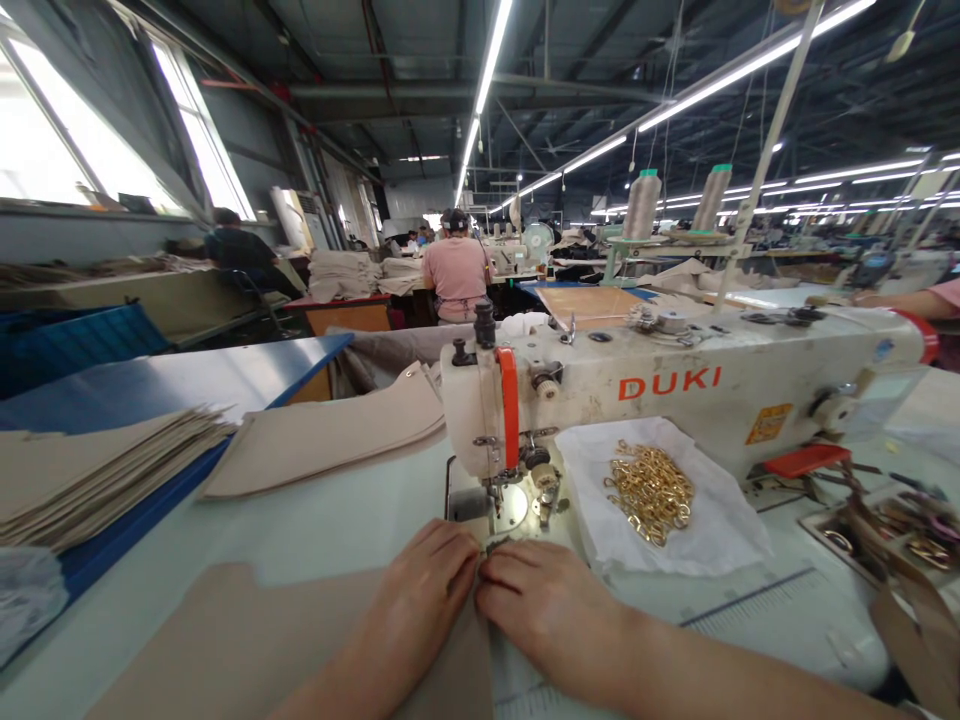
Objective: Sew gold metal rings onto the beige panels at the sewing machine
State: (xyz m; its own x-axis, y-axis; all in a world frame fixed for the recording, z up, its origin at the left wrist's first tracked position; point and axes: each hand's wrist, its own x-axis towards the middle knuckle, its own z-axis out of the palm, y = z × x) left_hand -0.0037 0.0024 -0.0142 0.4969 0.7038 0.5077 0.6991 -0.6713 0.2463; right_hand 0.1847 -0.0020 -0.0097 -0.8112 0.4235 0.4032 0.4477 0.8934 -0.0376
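Note:
A flat beige fabric panel (pixel 300 630) lies on the sewing machine's bed, its right edge running up toward the needle area. My left hand (pixel 424 595) rests on this panel, fingers bent and pressed together at its edge, just in front of the presser foot. Against it, fingertip to fingertip, my right hand (pixel 551 605) is closed at the same edge; what lies under the fingertips is hidden. The white sewing machine (pixel 577 390), marked DUKI, stands right beyond both hands, its lamp lighting the needle plate (pixel 512 508).
Gold-coloured metal clasps (pixel 652 490) lie on a white cloth (pixel 720 545) to the right. A parts tray (pixel 840 545) with straps is farther right. Stacked beige panels (pixel 97 470) lie left, with more panels (pixel 337 435) behind. A person in pink (pixel 455 270) sits ahead.

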